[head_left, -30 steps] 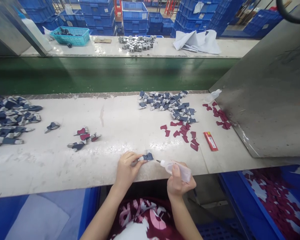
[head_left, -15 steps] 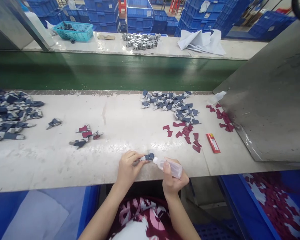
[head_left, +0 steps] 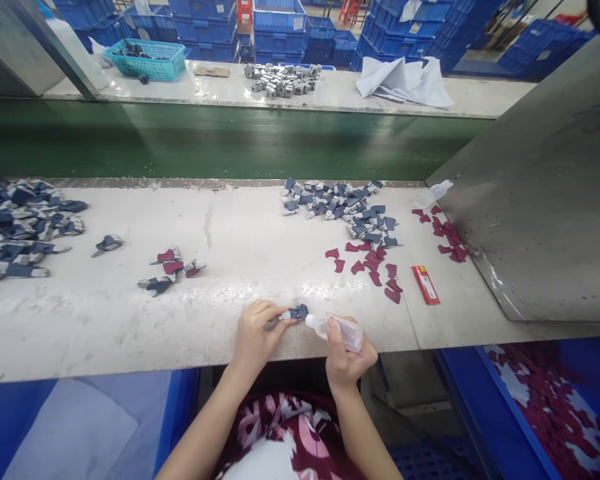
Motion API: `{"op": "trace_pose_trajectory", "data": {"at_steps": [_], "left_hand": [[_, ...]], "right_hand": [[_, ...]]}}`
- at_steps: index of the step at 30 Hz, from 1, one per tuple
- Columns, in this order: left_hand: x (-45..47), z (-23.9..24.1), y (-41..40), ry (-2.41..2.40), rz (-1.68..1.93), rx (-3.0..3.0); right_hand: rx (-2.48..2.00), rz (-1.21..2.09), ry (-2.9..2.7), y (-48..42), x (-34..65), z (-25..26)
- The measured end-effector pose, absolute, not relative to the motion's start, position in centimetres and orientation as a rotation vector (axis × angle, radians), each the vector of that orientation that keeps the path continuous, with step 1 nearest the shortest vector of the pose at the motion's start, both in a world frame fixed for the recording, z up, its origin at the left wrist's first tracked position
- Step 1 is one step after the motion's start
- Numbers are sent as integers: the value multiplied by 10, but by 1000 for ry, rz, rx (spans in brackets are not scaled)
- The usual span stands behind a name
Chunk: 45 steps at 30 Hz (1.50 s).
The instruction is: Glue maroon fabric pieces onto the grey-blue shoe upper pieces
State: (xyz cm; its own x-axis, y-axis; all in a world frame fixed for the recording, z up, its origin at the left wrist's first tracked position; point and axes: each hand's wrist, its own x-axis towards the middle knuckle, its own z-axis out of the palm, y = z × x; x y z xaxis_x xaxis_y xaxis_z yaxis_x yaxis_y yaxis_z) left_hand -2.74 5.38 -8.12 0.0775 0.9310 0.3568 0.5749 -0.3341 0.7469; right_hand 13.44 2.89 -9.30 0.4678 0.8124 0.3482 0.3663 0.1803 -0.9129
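Between thumb and fingers, my left hand [head_left: 258,333] pinches a small dark blue and white plastic part [head_left: 298,312] just above the bench near its front edge. My right hand [head_left: 349,357] is wrapped round a translucent squeeze bottle [head_left: 341,332]. The bottle lies tilted, its white nozzle pointing left at the part's right end; whether they touch I cannot tell. Ahead and to the right lie loose maroon pieces [head_left: 375,259] and a pile of blue and white parts [head_left: 340,203]. On the left, a few parts [head_left: 173,267] sit together, some with maroon faces.
A larger heap of parts [head_left: 25,230] covers the far left. A red packet [head_left: 426,285] and a second bottle [head_left: 433,194] lie at right, beside a slanted metal panel [head_left: 540,200]. Behind the green strip [head_left: 260,140] stand a turquoise basket [head_left: 147,61] and grey pieces [head_left: 283,81].
Almost nothing differs. The part and the bottle stay in the same hands and nearly the same place, while the whole view has shifted very slightly.
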Motion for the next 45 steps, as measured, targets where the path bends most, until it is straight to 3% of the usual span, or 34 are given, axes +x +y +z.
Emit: {"op": "trace_pose_trajectory", "data": {"at_steps": [45], "left_hand": [[-27, -83, 53, 1490, 1125, 1900]], "right_hand": [[-1508, 450, -974, 31, 146, -86]]}}
